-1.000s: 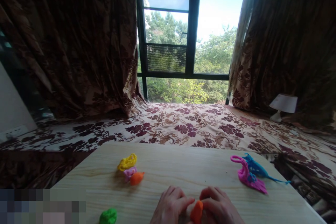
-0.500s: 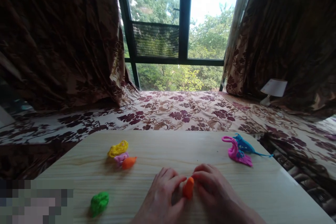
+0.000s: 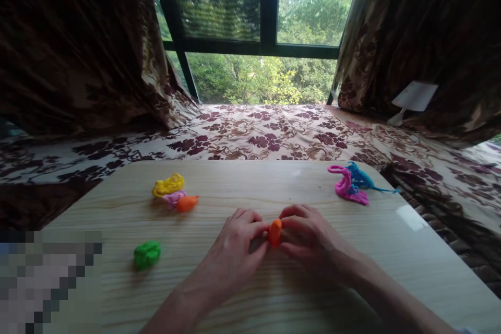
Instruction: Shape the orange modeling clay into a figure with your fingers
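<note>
Left hand (image 3: 239,240) narrow, pinching orange lump (image 3: 275,233); right hand (image 3: 311,235) half-curled at its other side (fingertips partly hidden, can't tell if gripping).

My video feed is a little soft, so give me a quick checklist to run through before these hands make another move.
1. Orange piece between the left hand and the right hand: ok.
2. Firm grip by the fingers of each hand: cannot tell.
3. Orange piece lifted off the table: cannot tell.
4. Green clump apart from the left hand: ok, it lies off to the left.
5. Yellow piece, pale pink piece and second orange piece spread apart: not ok, they are bunched together.
6. Magenta piece separate from the blue piece: not ok, they overlap.
</note>
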`<state>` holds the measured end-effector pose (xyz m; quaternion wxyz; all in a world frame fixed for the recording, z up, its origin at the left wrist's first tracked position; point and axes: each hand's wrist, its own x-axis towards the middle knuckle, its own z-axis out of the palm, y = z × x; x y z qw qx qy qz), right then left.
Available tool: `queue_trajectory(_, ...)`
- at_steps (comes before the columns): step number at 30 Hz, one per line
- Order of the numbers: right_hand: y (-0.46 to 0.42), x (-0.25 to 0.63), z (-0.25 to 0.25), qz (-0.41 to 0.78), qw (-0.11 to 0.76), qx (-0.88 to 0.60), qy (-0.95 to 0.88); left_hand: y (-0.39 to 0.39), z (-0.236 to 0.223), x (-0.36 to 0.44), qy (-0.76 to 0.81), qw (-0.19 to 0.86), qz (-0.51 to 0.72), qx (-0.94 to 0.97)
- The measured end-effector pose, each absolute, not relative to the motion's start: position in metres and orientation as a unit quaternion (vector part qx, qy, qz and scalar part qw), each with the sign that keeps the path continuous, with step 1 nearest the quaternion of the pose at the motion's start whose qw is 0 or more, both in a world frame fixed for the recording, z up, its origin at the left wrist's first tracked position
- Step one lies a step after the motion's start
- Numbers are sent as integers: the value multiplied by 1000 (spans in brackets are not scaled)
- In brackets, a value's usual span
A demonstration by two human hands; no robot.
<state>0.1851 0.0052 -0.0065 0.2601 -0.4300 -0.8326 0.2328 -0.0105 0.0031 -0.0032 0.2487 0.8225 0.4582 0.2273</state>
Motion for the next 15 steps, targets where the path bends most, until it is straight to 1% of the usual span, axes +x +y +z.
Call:
queue_trajectory(7, 3, 183, -5, 282, 290, -420, -813, 5, -5, -11, 461, 243, 235, 820)
queue_trajectory(10, 3, 183, -4, 275, 306, -429, -804, 7, -3, -14, 467, 249, 254, 809)
queue_trajectory(15, 3, 181, -4, 269, 278, -451, -804, 7, -3, -16, 476, 236, 271, 803)
